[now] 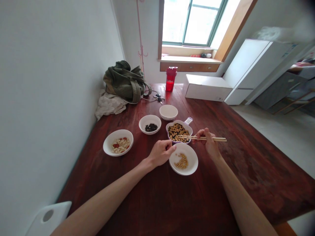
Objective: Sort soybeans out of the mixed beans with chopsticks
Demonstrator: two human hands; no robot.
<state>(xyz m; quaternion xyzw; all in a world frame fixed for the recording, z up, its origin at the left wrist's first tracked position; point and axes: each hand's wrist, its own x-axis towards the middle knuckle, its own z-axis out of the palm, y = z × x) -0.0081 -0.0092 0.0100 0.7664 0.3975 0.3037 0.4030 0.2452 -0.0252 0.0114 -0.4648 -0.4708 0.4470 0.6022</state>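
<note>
My right hand [207, 140] is closed round a pair of light wooden chopsticks [220, 139]. Their tips reach into a purple-rimmed, petal-shaped dish [188, 121] with a short handle, filled with mixed yellow and black beans [177, 129]. Just in front of that dish stands a white bowl [192, 166] with some yellow soybeans [181, 161] in its bottom. My left hand [161, 152] grips this bowl at its left rim, thumb over the edge and the other fingers curled, partly hidden.
Left of the dish is a white bowl [142, 125] of black beans; farther left, another bowl [106, 144] holds pale and reddish pieces. A third white bowl [168, 112] sits behind. Keys [158, 97], a green bag [125, 82], a red bottle [170, 78] and a white box [206, 87] line the table's back.
</note>
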